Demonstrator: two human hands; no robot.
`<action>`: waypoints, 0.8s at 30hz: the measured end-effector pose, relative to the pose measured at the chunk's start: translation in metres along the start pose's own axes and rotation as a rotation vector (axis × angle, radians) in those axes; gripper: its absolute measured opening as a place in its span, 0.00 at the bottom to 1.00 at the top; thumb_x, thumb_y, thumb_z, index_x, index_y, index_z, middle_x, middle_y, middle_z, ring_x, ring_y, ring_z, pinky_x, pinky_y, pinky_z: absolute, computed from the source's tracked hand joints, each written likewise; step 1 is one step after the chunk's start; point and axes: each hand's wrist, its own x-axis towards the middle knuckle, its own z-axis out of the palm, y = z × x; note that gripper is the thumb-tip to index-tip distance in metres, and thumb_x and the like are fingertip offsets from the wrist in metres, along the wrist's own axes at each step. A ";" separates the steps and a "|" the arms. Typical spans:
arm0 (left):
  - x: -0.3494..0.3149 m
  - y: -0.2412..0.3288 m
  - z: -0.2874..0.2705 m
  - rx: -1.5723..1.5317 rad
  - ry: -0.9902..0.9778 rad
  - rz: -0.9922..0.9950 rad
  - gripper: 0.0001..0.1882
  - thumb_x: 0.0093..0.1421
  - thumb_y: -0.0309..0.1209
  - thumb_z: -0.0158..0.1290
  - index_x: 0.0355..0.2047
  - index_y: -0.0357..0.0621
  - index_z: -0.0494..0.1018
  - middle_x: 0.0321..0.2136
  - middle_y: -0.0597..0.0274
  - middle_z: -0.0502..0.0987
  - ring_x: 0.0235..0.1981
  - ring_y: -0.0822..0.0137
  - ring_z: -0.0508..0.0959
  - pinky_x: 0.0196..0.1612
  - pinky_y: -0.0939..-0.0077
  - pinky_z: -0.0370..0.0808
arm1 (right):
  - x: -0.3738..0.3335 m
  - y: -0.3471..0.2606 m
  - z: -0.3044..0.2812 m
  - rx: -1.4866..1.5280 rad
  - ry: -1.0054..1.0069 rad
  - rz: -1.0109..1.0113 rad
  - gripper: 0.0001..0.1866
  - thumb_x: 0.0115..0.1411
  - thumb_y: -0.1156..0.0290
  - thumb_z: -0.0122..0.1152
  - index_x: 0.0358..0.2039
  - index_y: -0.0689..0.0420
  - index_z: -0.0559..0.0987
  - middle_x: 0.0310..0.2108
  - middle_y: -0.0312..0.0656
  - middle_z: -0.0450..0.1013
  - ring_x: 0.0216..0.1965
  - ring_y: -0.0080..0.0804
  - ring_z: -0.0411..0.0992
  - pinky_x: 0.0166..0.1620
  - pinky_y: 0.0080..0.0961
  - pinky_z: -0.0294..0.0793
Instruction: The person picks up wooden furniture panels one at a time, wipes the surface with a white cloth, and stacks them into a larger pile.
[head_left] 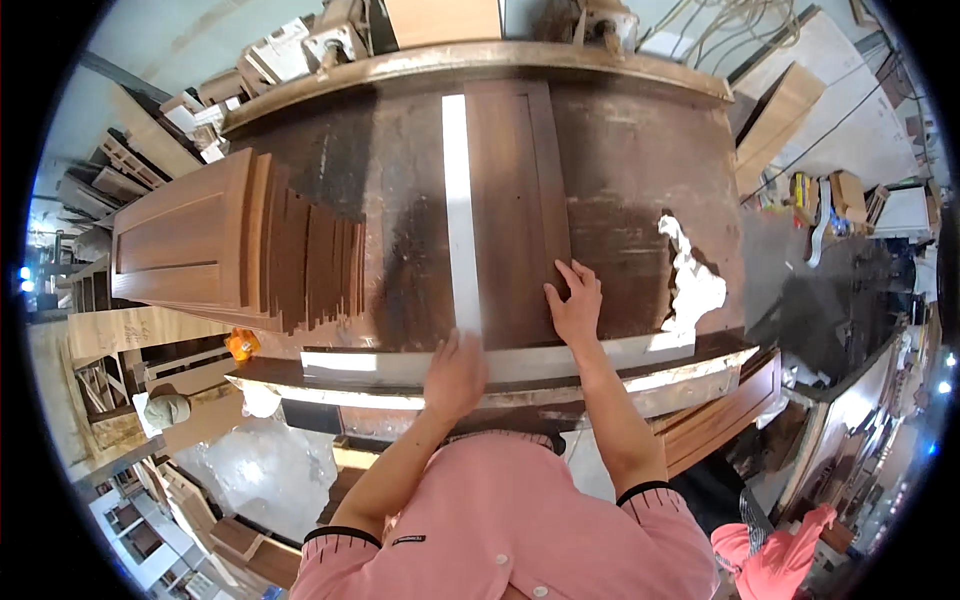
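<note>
A brown wooden panel door [510, 210] lies flat on the dark workbench [630, 180], reaching away from me. Along its left side runs a long bright white strip [458, 190]; whether this is a separate piece or glare, I cannot tell. My right hand [577, 305] rests at the door's right edge near its close end, thumb and fingers apart. At the lower end of the white strip is my left hand [455, 378], its fingers smeared by motion. A pale bar [600, 352] runs crosswise along the bench's near side, just under both hands.
A stack of brown panel doors [190, 235] stands at the bench's left. Crumpled white material [690, 280] lies on the right. An orange item [241, 344] sits at the near left corner. The raised wooden ledge [480, 62] bounds the far side. Another brown panel [725, 415] leans below right.
</note>
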 end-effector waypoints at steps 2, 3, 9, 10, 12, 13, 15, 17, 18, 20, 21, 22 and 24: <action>0.001 -0.001 -0.001 -0.009 0.034 0.004 0.20 0.62 0.31 0.55 0.53 0.38 0.73 0.53 0.46 0.77 0.59 0.42 0.72 0.60 0.48 0.69 | -0.008 -0.001 -0.008 -0.007 -0.048 0.028 0.29 0.56 0.62 0.70 0.59 0.49 0.75 0.57 0.49 0.67 0.58 0.50 0.65 0.60 0.43 0.66; 0.007 0.002 -0.008 -0.015 -0.005 -0.002 0.19 0.62 0.31 0.55 0.53 0.38 0.74 0.52 0.46 0.77 0.58 0.42 0.73 0.60 0.49 0.69 | -0.004 -0.005 -0.015 -0.010 -0.069 0.039 0.29 0.57 0.62 0.70 0.59 0.49 0.75 0.57 0.49 0.67 0.57 0.50 0.66 0.60 0.42 0.67; 0.075 -0.035 -0.021 -0.043 0.033 -0.061 0.22 0.64 0.39 0.53 0.56 0.45 0.72 0.56 0.53 0.74 0.58 0.48 0.72 0.59 0.49 0.67 | 0.057 -0.015 -0.049 -0.052 -0.266 0.179 0.32 0.56 0.59 0.68 0.62 0.50 0.72 0.58 0.48 0.68 0.59 0.48 0.67 0.60 0.44 0.67; 0.105 -0.044 -0.020 -0.082 0.127 -0.042 0.24 0.64 0.41 0.54 0.57 0.45 0.71 0.59 0.53 0.72 0.60 0.48 0.70 0.61 0.48 0.65 | 0.073 -0.013 -0.047 -0.050 -0.226 0.121 0.34 0.57 0.57 0.67 0.63 0.52 0.70 0.59 0.49 0.67 0.60 0.51 0.65 0.61 0.45 0.66; 0.168 -0.057 -0.015 -0.087 0.186 -0.116 0.30 0.63 0.46 0.55 0.62 0.44 0.67 0.65 0.49 0.64 0.67 0.48 0.61 0.66 0.47 0.58 | 0.109 -0.005 -0.031 0.001 -0.133 0.070 0.34 0.57 0.58 0.67 0.63 0.52 0.70 0.60 0.50 0.67 0.60 0.52 0.64 0.62 0.45 0.65; 0.197 -0.064 -0.012 -0.083 0.203 -0.139 0.33 0.63 0.47 0.55 0.63 0.45 0.65 0.66 0.46 0.61 0.68 0.47 0.58 0.68 0.48 0.55 | 0.127 -0.005 -0.021 0.031 -0.091 0.041 0.34 0.57 0.58 0.67 0.62 0.53 0.70 0.60 0.50 0.66 0.61 0.53 0.64 0.62 0.45 0.64; 0.250 -0.070 -0.009 -0.076 0.240 -0.184 0.38 0.62 0.50 0.56 0.66 0.45 0.62 0.69 0.41 0.55 0.71 0.45 0.53 0.71 0.49 0.49 | 0.163 -0.017 -0.005 0.058 -0.059 0.060 0.33 0.56 0.58 0.67 0.61 0.54 0.72 0.61 0.52 0.65 0.61 0.55 0.62 0.64 0.45 0.63; 0.284 -0.061 -0.005 -0.024 0.229 -0.188 0.42 0.59 0.53 0.58 0.68 0.46 0.59 0.69 0.38 0.52 0.72 0.44 0.49 0.72 0.50 0.45 | 0.193 -0.026 0.014 0.046 0.021 0.052 0.32 0.56 0.59 0.68 0.60 0.55 0.73 0.62 0.52 0.65 0.61 0.56 0.62 0.63 0.44 0.63; 0.296 -0.053 -0.003 -0.005 0.220 -0.192 0.45 0.58 0.54 0.59 0.69 0.46 0.58 0.69 0.36 0.51 0.73 0.44 0.47 0.73 0.50 0.43 | 0.206 -0.027 0.024 0.090 0.093 0.004 0.28 0.55 0.59 0.69 0.57 0.52 0.77 0.59 0.50 0.67 0.59 0.55 0.64 0.61 0.45 0.65; 0.297 -0.039 0.004 0.065 0.236 -0.190 0.46 0.57 0.56 0.60 0.69 0.47 0.58 0.69 0.35 0.51 0.72 0.42 0.48 0.73 0.50 0.44 | 0.209 -0.034 0.043 0.008 0.207 0.076 0.26 0.55 0.60 0.69 0.55 0.49 0.78 0.57 0.49 0.68 0.56 0.53 0.66 0.59 0.45 0.66; 0.293 -0.035 0.005 0.097 0.240 -0.192 0.46 0.56 0.56 0.61 0.69 0.47 0.59 0.69 0.35 0.51 0.72 0.41 0.48 0.72 0.49 0.44 | 0.206 -0.037 0.049 -0.036 0.260 0.114 0.25 0.55 0.60 0.69 0.54 0.48 0.79 0.56 0.48 0.69 0.55 0.52 0.66 0.58 0.45 0.66; 0.293 -0.034 0.005 0.037 0.208 -0.205 0.47 0.56 0.56 0.61 0.69 0.48 0.58 0.69 0.35 0.50 0.73 0.42 0.46 0.73 0.49 0.43 | 0.204 -0.033 0.053 -0.053 0.321 0.085 0.22 0.57 0.61 0.68 0.53 0.44 0.80 0.53 0.47 0.69 0.52 0.50 0.68 0.57 0.45 0.66; 0.291 -0.035 0.007 0.078 0.226 -0.198 0.47 0.56 0.55 0.60 0.70 0.49 0.57 0.69 0.35 0.49 0.73 0.43 0.46 0.73 0.50 0.43 | 0.203 -0.035 0.049 -0.056 0.295 0.074 0.20 0.58 0.62 0.67 0.52 0.43 0.80 0.53 0.48 0.69 0.52 0.50 0.68 0.57 0.45 0.66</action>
